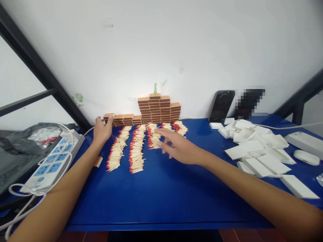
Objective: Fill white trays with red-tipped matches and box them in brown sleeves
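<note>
My left hand (102,129) reaches to the back left of the blue table (161,198), fingers pinched on a brown matchbox (109,115) at the left end of a low row of matchboxes (126,119). A taller stack of matchboxes (158,109) stands against the wall. My right hand (176,146) hovers with fingers spread over rows of red-tipped matches (136,148), holding nothing. One more matchbox (98,161) lies by my left forearm.
A pile of white box sleeves (259,151) covers the right side. Two phones (222,105) lean on the wall. A white and blue power strip (52,161) with cables and a grey bag (22,144) sit at the left. A white mouse (306,157) lies far right.
</note>
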The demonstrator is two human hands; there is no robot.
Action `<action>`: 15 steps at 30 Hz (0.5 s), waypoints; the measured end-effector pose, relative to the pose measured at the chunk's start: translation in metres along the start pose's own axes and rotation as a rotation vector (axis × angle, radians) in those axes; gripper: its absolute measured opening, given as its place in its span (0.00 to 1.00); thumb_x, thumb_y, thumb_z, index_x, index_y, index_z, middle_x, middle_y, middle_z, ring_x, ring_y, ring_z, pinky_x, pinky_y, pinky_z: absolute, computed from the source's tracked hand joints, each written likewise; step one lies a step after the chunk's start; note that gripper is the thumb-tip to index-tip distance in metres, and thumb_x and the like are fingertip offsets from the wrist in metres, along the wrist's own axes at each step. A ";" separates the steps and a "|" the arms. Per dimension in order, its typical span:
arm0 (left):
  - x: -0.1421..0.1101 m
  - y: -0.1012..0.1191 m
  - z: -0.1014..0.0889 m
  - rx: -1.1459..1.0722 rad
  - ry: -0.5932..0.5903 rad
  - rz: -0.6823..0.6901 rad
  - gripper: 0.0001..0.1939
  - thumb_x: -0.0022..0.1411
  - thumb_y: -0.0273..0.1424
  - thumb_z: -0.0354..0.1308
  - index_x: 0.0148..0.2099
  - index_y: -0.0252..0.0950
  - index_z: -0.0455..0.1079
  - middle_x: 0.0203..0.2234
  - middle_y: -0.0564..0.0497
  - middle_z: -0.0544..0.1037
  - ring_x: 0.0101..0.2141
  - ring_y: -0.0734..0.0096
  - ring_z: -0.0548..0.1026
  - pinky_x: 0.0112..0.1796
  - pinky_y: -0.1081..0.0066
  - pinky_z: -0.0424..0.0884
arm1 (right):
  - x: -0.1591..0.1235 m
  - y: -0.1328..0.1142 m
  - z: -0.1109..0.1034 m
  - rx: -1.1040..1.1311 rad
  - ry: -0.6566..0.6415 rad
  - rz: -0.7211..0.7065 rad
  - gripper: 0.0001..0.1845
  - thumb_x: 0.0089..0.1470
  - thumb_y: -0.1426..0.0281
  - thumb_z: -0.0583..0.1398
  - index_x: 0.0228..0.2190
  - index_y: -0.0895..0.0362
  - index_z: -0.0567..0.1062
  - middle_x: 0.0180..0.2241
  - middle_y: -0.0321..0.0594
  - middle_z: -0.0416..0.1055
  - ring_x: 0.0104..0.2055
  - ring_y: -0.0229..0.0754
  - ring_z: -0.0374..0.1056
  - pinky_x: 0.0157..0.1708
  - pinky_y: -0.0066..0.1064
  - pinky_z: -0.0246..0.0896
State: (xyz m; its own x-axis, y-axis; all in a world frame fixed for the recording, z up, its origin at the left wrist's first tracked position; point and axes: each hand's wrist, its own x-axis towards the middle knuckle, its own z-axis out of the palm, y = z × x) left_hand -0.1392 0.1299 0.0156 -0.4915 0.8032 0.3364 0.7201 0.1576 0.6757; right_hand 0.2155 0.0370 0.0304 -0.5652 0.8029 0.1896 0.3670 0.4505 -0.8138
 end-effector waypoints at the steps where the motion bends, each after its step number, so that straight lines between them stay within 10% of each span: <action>1: 0.001 -0.002 0.001 -0.005 -0.019 0.008 0.41 0.71 0.51 0.55 0.73 0.26 0.56 0.66 0.29 0.72 0.66 0.43 0.71 0.67 0.51 0.65 | 0.012 -0.008 0.004 0.050 -0.103 0.044 0.33 0.72 0.62 0.56 0.72 0.57 0.60 0.49 0.52 0.78 0.29 0.39 0.75 0.25 0.34 0.74; 9: 0.001 -0.007 0.002 -0.030 -0.063 0.090 0.29 0.64 0.35 0.62 0.64 0.31 0.65 0.61 0.35 0.77 0.60 0.48 0.77 0.63 0.55 0.70 | 0.142 -0.022 0.058 0.248 0.078 0.220 0.22 0.70 0.71 0.57 0.62 0.56 0.62 0.40 0.43 0.77 0.23 0.35 0.70 0.20 0.29 0.71; 15: 0.001 -0.010 0.004 -0.040 -0.064 0.113 0.25 0.63 0.34 0.61 0.61 0.34 0.68 0.58 0.38 0.80 0.59 0.50 0.78 0.61 0.58 0.72 | 0.175 -0.013 0.084 0.260 0.108 0.236 0.22 0.66 0.70 0.63 0.58 0.55 0.64 0.41 0.46 0.78 0.25 0.40 0.74 0.16 0.28 0.68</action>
State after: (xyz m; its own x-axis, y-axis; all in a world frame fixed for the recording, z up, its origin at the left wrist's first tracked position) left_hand -0.1452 0.1319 0.0066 -0.3752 0.8497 0.3704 0.7482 0.0418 0.6622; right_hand 0.0500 0.1394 0.0282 -0.4006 0.9159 0.0256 0.2696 0.1446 -0.9521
